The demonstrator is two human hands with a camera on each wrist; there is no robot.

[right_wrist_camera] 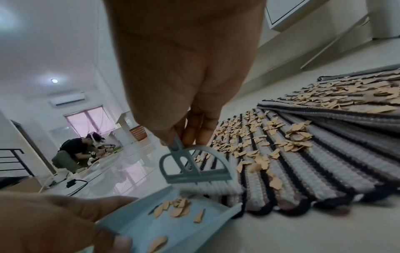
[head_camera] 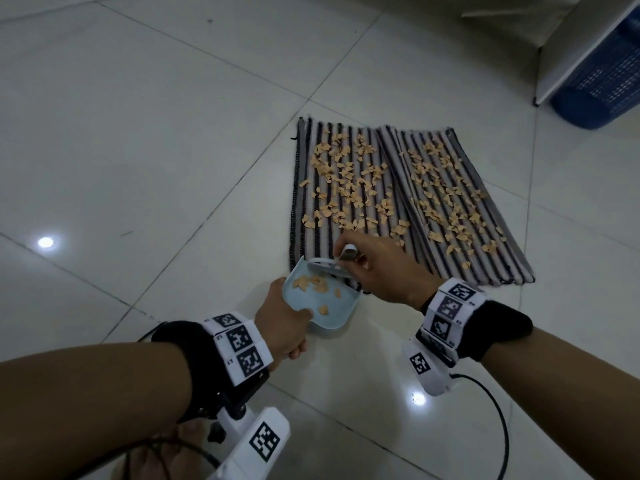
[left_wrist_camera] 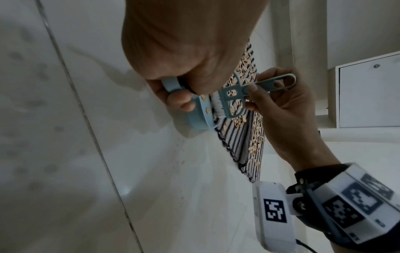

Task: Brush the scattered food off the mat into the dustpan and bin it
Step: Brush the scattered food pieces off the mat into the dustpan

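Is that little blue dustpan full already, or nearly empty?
Nearly empty. Only a handful of food pieces lie in the dustpan, much of its floor bare, while most scraps are on the mat.

Open tile floor (head_camera: 138, 150) to my left and behind the mat (head_camera: 398, 202) — free passage there — while the blue basket (head_camera: 602, 74) and white cabinet (head_camera: 571, 46) crowd the far right corner, crumbs (head_camera: 349, 181) covering the mat.

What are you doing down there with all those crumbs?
Sweeping up. The right hand holds a little brush at the near edge of the striped mat, and the left hand holds the blue dustpan against it. A few food bits are in the pan; most still lie on the mat.
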